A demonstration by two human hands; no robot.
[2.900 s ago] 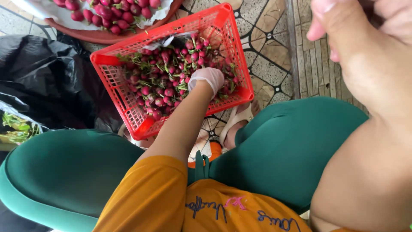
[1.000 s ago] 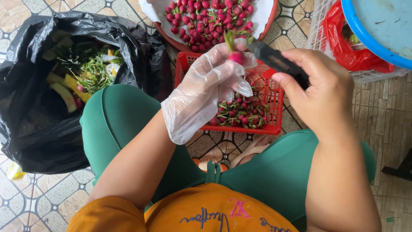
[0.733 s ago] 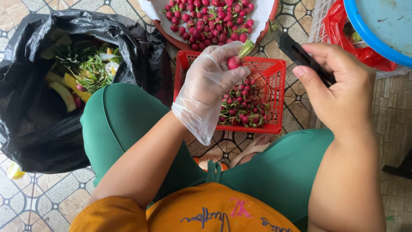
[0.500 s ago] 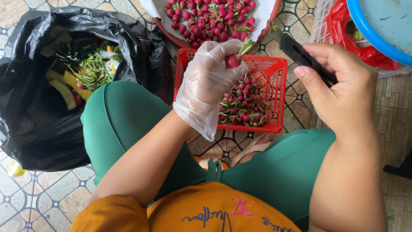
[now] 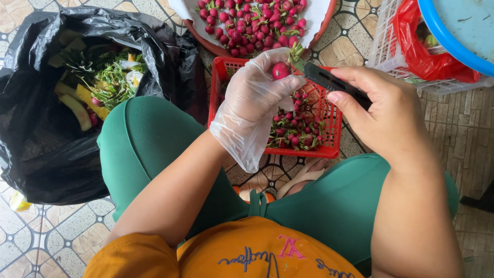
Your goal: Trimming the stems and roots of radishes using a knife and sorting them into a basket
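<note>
The knife [image 5: 334, 83] is back at the radish [image 5: 280, 70], after sitting well apart half a second ago. Black bag [image 5: 46, 149] of green scraps on the left, bowl [image 5: 206, 44] of trimmed radishes up top, red basket [image 5: 329, 152] below the hands. Gloved left hand [image 5: 254, 103] pinches the radish above the basket; bare right hand [image 5: 383, 110] is clenched round the knife, blade tip touching the stalk end.

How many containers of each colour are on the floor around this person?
Red basket: 1
Black bag: 1
White crate: 1
Red-brown tray: 1
Blue basin: 1
Total: 5
</note>
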